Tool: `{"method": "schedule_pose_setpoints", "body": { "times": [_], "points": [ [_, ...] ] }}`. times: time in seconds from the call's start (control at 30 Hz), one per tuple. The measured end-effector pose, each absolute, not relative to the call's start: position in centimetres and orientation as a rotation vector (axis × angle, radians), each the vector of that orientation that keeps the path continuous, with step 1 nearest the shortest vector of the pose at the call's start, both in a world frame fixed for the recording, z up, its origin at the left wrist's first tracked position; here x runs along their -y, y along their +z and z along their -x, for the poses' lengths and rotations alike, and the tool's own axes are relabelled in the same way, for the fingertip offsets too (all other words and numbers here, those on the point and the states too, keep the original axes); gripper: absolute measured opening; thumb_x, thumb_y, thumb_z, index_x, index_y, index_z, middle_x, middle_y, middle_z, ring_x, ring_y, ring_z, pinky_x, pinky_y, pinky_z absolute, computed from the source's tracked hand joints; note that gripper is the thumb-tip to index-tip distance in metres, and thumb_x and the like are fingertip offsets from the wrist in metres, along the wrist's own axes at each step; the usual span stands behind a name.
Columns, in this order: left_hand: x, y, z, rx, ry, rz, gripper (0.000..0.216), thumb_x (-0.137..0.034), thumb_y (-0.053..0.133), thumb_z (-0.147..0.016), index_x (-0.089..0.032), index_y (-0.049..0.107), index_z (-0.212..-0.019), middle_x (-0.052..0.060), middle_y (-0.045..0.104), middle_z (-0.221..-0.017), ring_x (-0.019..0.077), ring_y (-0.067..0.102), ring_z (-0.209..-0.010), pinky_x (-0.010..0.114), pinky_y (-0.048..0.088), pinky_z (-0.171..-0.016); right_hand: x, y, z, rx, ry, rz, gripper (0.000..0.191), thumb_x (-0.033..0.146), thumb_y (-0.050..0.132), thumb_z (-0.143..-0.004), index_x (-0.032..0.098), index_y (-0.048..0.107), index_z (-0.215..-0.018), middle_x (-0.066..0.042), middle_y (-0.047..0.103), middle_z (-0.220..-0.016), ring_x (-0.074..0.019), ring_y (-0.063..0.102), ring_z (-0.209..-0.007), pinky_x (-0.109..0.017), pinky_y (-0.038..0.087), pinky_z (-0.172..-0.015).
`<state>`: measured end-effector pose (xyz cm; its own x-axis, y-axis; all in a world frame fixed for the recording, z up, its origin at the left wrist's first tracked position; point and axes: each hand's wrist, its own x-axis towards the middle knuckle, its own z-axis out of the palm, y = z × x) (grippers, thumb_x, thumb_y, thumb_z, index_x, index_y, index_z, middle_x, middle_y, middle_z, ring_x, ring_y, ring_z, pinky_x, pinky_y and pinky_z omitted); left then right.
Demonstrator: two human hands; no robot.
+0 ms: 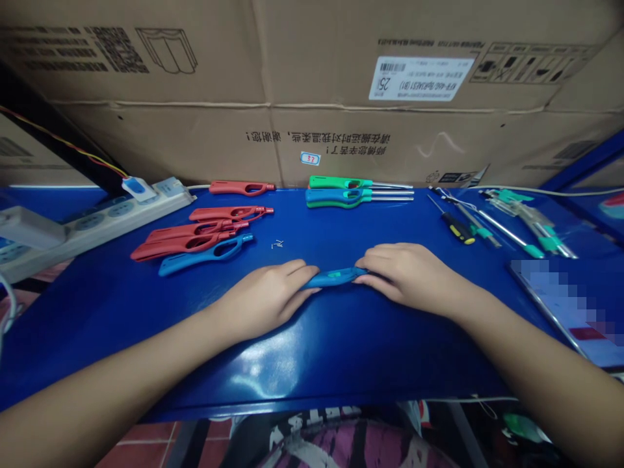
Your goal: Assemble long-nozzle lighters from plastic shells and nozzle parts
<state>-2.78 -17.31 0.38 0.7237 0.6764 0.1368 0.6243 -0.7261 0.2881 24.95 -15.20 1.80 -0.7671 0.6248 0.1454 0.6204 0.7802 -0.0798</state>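
A blue lighter casing [334,277] with a green part in its middle is held level just above the blue table. My left hand [275,292] pinches its left end, and my right hand [397,270] grips its right end with the fingertips. Beyond my left hand lie another blue lighter casing [207,255] and several red lighter casings [182,242]. Small metal screws [277,244] are scattered on the table between the casings and my hands. Farther back, green and blue lighters with metal tubes [336,195] lie side by side.
A white power strip [117,211] with plugs runs along the left. On the right are a black and yellow screwdriver [457,229], metal tubes with green parts [536,218] and a phone [570,312]. A cardboard box [195,130] stands along the back.
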Motion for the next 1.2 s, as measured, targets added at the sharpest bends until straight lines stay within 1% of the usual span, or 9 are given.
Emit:
{"method": "schedule_pose_setpoints", "body": {
  "times": [0.2,0.43,0.6,0.73,0.8,0.9,1.0,1.07,1.2],
  "points": [
    [17.3,0.5,2.9,-1.024,0.297,-2.599,0.033,-0.037,0.041,-0.107,-0.015,0.059,-0.125,0.009,0.067,-0.105,0.0247,0.070,-0.092,0.038,0.058,-0.082,15.0,1.5,-25.2,2.765,-0.223,0.828,0.035,0.034,0.045,-0.105,0.018,0.074,-0.095,-0.004,0.072,-0.077,-0.0185,0.063,-0.069,-0.033,0.040,-0.064],
    [17.0,0.6,3.1,-1.056,0.258,-2.636,0.036,-0.038,0.039,-0.107,-0.016,0.057,-0.128,0.010,0.068,-0.110,0.0265,0.071,-0.097,0.040,0.058,-0.085,15.0,1.1,-24.8,2.720,-0.109,0.760,0.030,0.028,0.050,-0.104,0.018,0.069,-0.124,-0.005,0.077,-0.101,-0.0189,0.068,-0.086,-0.031,0.045,-0.072],
    [17.4,0.7,3.0,-1.049,0.242,-2.640,0.035,-0.039,0.038,-0.107,-0.016,0.058,-0.126,0.009,0.068,-0.107,0.0245,0.071,-0.094,0.038,0.058,-0.083,15.2,0.7,-24.9,2.651,-0.162,0.691,0.024,0.021,0.051,-0.102,0.019,0.074,-0.112,-0.002,0.079,-0.095,-0.0170,0.065,-0.075,-0.032,0.041,-0.063],
    [17.7,1.0,2.6,-1.083,0.227,-2.731,0.035,-0.041,0.040,-0.106,-0.020,0.057,-0.129,0.006,0.069,-0.107,0.0246,0.072,-0.087,0.038,0.059,-0.074,15.6,0.8,-24.4,2.670,-0.200,0.673,0.025,0.024,0.051,-0.103,0.019,0.072,-0.115,-0.001,0.078,-0.096,-0.0168,0.063,-0.075,-0.032,0.040,-0.063],
    [17.7,1.1,2.6,-1.113,0.238,-2.782,0.037,-0.043,0.038,-0.107,-0.022,0.056,-0.131,0.005,0.069,-0.110,0.0253,0.072,-0.087,0.039,0.059,-0.071,15.7,1.2,-24.1,2.702,-0.200,0.739,0.029,0.030,0.049,-0.105,0.019,0.071,-0.120,-0.003,0.077,-0.098,-0.0188,0.064,-0.081,-0.033,0.042,-0.068],
    [17.3,1.1,2.7,-1.186,0.246,-2.817,0.039,-0.044,0.035,-0.108,-0.022,0.056,-0.133,0.005,0.070,-0.114,0.0258,0.073,-0.090,0.039,0.059,-0.073,15.5,1.8,-24.5,2.731,-0.260,0.917,0.040,0.040,0.054,-0.101,0.020,0.062,-0.135,-0.008,0.073,-0.113,-0.0264,0.062,-0.102,-0.040,0.044,-0.085],
    [16.6,1.2,3.2,-1.250,0.253,-2.817,0.039,-0.043,0.035,-0.108,-0.022,0.057,-0.133,0.005,0.070,-0.117,0.0258,0.073,-0.095,0.039,0.059,-0.076,14.9,2.3,-26.0,2.682,-0.428,1.130,0.052,0.038,0.064,-0.095,0.017,0.056,-0.142,-0.013,0.066,-0.126,-0.0337,0.056,-0.116,-0.049,0.040,-0.097],
    [16.2,1.3,3.5,-1.307,0.262,-2.799,0.040,-0.044,0.036,-0.107,-0.022,0.058,-0.132,0.005,0.070,-0.117,0.0253,0.073,-0.092,0.038,0.059,-0.074,14.2,2.5,-27.2,2.635,-0.520,1.244,0.048,0.033,0.066,-0.093,0.014,0.060,-0.136,-0.015,0.066,-0.126,-0.0356,0.056,-0.115,-0.052,0.039,-0.099],
    [15.8,1.6,3.9,-1.376,0.283,-2.783,0.039,-0.046,0.037,-0.107,-0.024,0.061,-0.129,0.004,0.070,-0.118,0.0249,0.073,-0.091,0.036,0.058,-0.072,13.2,2.7,-28.8,2.591,-0.554,1.258,0.018,0.024,0.061,-0.095,0.017,0.072,-0.107,-0.010,0.073,-0.107,-0.0307,0.062,-0.102,-0.051,0.038,-0.099]
  ]
}}
